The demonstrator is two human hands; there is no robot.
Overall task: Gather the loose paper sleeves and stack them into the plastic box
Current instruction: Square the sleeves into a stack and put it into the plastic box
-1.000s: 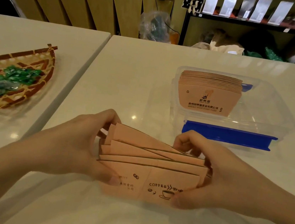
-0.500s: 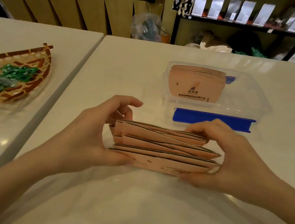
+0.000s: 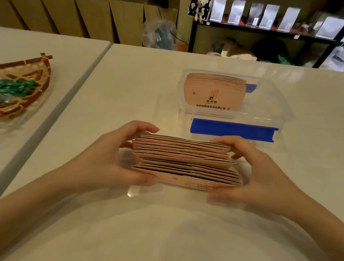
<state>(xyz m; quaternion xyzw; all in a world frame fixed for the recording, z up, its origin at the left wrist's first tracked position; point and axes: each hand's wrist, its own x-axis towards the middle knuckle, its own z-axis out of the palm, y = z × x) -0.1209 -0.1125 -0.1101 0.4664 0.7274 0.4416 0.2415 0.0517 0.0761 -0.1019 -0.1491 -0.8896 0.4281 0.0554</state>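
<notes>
Left hand [image 3: 107,157] and right hand [image 3: 252,177] clamped on opposite ends of paper sleeves [image 3: 184,160], edges up, on table [image 3: 153,236]. Plastic box [image 3: 277,113] just beyond, part-filled at left. Bare table right and front.

The paper sleeves [image 3: 184,160] look like thin matt card, pale peach, with darker edges and small printed marks. The plastic box [image 3: 278,100] is clear, smooth and slightly glossy, with opaque blue plastic clasps. The bench [image 3: 153,236] is a smooth, pale, polished surface that throws back spots of light. The basket [image 3: 41,75] is woven from rough brown and tan strips and holds shiny green wrappers [image 3: 4,90].
</notes>
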